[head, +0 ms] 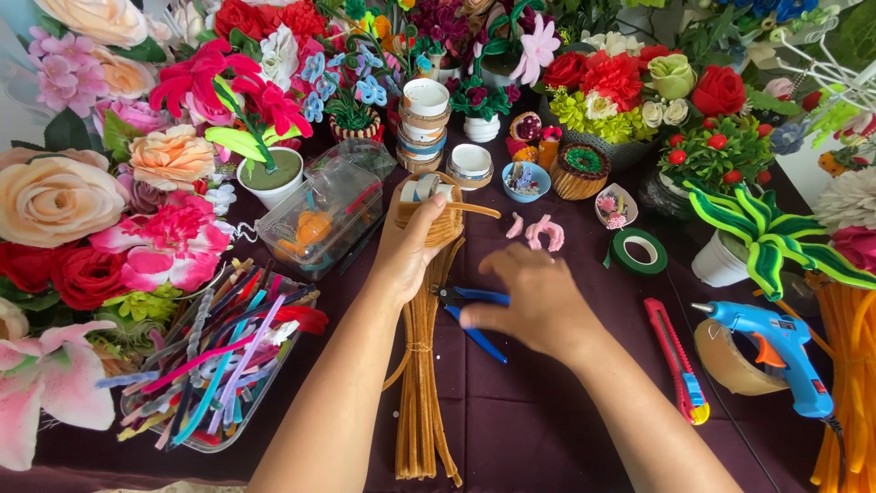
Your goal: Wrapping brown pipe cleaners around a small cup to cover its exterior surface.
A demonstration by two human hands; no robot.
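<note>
Crowded craft bench [547, 411]: left hand [408, 248] grips a wrapped pot [436, 208]; right hand [534, 301], fingers curled, covers blue pliers [474, 319]; trailing tan stems [422, 383] could snag

Tan-brown pipe cleaner bundle [422, 383] at centre, same tan wrapped round small pot [436, 217]. Pliers [476, 321] blue-handled, mid frame. Tablecloth [529, 411] dark maroon. Glue gun [776, 351] bright blue, orange trigger, right. Box cutter [677, 361] red, yellow-blue end. Floral tape roll [639, 251] dark green. Striped plant [762, 233] green with yellow edges, right. Clear tray of pipe cleaners [214, 365] mixed pink, red, blue, white, lower left. Orange stems [844, 383] at far right edge.
</note>
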